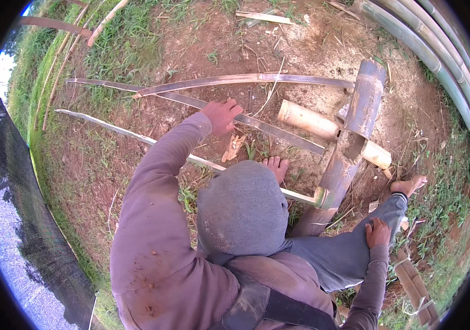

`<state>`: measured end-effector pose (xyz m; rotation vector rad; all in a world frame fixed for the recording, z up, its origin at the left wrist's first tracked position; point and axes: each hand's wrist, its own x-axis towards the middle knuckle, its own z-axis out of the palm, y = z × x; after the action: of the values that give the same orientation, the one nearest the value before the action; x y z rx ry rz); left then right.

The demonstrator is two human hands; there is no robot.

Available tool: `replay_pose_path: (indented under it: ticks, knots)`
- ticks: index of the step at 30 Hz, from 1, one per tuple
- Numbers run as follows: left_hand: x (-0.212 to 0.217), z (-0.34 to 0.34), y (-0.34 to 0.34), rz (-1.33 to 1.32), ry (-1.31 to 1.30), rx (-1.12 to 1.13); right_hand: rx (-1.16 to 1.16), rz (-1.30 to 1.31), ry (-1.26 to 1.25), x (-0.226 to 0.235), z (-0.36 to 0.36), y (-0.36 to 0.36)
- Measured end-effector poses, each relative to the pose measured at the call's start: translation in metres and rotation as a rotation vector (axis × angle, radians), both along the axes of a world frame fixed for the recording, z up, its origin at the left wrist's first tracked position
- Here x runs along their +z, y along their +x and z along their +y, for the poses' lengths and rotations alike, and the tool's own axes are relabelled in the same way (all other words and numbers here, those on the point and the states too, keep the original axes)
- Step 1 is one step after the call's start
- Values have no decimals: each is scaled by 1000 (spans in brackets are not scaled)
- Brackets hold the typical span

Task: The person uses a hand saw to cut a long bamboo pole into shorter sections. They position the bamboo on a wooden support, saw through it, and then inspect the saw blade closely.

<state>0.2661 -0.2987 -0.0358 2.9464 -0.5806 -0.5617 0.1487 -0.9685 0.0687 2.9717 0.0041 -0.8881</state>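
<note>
My left hand (223, 116) is closed on a long, flat bamboo strip (279, 132) that lies slantwise over the ground. My right hand (377, 232) rests on my right trouser leg (323, 250), its fingers laid over the shin and nothing seen in them. Just beyond the left hand, a curved brown bamboo strip (213, 81) crosses the held one. Nearer to me, a pale strip (103, 125) passes behind my bent knee (243, 209). Its right end meets a thick bamboo log (336, 179).
A short bamboo pole (307, 120) crosses the log, with a thick brown bamboo piece (369, 91) at their joint. Long green bamboo poles (427, 49) curve along the right. My bare left foot (277, 168) stands near the strips. Dark netting (31, 231) borders the left.
</note>
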Motion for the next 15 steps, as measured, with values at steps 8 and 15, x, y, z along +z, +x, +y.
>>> replay_pose_path:
  ticks: [8, 15]
  knots:
    - [7, 10, 81, -188, 38, 369, 19, -9, -7, -3, 1, 8]
    - [-30, -1, 118, 82, 228, 475, 28, -25, -28, 1, 3, -1]
